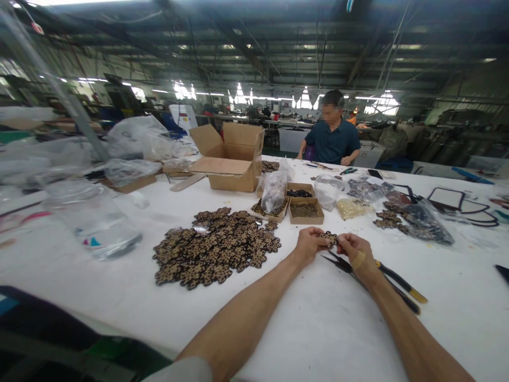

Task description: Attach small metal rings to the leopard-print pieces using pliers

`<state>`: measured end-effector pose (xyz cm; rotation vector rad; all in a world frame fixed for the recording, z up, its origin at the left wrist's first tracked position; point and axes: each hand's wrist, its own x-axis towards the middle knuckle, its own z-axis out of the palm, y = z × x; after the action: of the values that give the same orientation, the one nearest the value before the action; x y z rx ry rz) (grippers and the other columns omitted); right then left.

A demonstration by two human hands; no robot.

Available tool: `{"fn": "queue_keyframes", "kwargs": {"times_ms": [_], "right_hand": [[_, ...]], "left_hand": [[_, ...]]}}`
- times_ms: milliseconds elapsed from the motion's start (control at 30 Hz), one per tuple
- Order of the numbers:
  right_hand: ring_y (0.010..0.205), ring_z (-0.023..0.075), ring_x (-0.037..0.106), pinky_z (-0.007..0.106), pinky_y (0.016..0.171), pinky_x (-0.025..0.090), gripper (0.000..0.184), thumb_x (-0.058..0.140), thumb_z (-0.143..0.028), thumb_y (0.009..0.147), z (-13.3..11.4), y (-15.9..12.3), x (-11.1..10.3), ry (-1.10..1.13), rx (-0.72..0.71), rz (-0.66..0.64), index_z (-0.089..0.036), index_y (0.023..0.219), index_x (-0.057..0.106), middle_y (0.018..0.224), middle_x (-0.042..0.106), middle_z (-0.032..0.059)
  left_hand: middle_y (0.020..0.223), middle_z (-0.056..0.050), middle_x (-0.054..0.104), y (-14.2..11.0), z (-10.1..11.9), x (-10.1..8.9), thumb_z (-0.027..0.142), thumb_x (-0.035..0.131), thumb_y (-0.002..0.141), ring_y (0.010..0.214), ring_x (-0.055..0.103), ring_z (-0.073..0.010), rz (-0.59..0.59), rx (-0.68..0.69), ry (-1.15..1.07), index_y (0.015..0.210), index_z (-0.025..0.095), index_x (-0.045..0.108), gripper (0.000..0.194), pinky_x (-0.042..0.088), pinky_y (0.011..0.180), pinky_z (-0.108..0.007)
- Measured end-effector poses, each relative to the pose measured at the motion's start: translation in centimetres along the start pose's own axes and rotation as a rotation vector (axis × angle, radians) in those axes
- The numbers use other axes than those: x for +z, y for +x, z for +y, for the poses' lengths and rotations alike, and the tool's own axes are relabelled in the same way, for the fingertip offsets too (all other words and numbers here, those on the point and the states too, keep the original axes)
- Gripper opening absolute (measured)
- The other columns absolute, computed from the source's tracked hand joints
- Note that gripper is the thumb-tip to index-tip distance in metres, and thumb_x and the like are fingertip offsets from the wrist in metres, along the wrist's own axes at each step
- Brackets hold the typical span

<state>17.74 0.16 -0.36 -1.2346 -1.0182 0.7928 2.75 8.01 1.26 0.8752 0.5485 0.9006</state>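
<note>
My left hand (310,245) is closed, pinching a small flower-shaped leopard-print piece (328,239) with a dark edge. From the other side, my right hand (360,257) is closed too, thumb and fingertips together at the piece's right edge; any small part between them is hidden. A bandage (358,259) is wrapped on the right hand. Under that hand lie pliers (342,262) with dark jaws and yellow-black handles, partly covered by it. Left of my hands spreads a large pile of similar flower-shaped pieces (214,246).
Small cardboard trays (306,218) of metal bits stand ahead, near an open carton (234,180). At left is a clear water jug (95,223). Plastic bags (433,225) and frame-shaped parts lie at right on the white table (298,329). A person (334,138) sits opposite.
</note>
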Motion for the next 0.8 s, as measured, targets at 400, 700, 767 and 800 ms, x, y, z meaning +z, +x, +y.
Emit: {"fn": "queue_keyframes", "kwargs": {"times_ms": [400, 700, 767, 800], "right_hand": [[0.060, 0.0175, 0.058, 0.031, 0.061, 0.052, 0.042, 0.071, -0.055, 0.081, -0.3, -0.1, 0.0, 0.043, -0.061, 0.014, -0.015, 0.091, 0.063, 0.066, 0.063, 0.0041], [0.065, 0.0189, 0.061, 0.032, 0.065, 0.052, 0.037, 0.072, -0.052, 0.082, -1.1, -0.3, -0.2, 0.058, -0.087, -0.058, -0.016, 0.089, 0.064, 0.070, 0.065, 0.0046], [0.066, 0.0191, 0.061, 0.032, 0.065, 0.052, 0.037, 0.072, -0.052, 0.082, -1.4, -0.4, -0.1, 0.071, -0.089, -0.080, -0.017, 0.088, 0.064, 0.072, 0.066, 0.0050], [0.066, 0.0191, 0.061, 0.032, 0.065, 0.052, 0.037, 0.072, -0.052, 0.082, -1.5, -0.4, -0.1, 0.076, -0.090, -0.089, -0.017, 0.088, 0.064, 0.073, 0.066, 0.0051]], "left_hand": [[0.080, -0.009, 0.068, -0.4, 0.3, 0.1, 0.008, 0.088, 0.050, 0.072, 0.069, -0.0241, -0.091, -0.092, -0.088, 0.085, 0.010, 0.056, 0.048, 0.059, 0.074, -0.041], [0.085, -0.013, 0.069, -0.5, 0.7, -0.1, -0.002, 0.073, 0.064, 0.081, 0.070, -0.0253, -0.192, -0.224, -0.156, 0.097, 0.007, 0.059, 0.036, 0.057, 0.082, -0.039], [0.087, -0.014, 0.069, -0.7, 0.9, -0.1, -0.004, 0.069, 0.066, 0.082, 0.070, -0.0247, -0.218, -0.264, -0.183, 0.098, 0.006, 0.059, 0.035, 0.057, 0.082, -0.035], [0.088, -0.015, 0.069, -0.8, 1.0, -0.1, -0.005, 0.067, 0.066, 0.082, 0.071, -0.0244, -0.225, -0.282, -0.196, 0.098, 0.005, 0.059, 0.035, 0.057, 0.081, -0.034]]}}
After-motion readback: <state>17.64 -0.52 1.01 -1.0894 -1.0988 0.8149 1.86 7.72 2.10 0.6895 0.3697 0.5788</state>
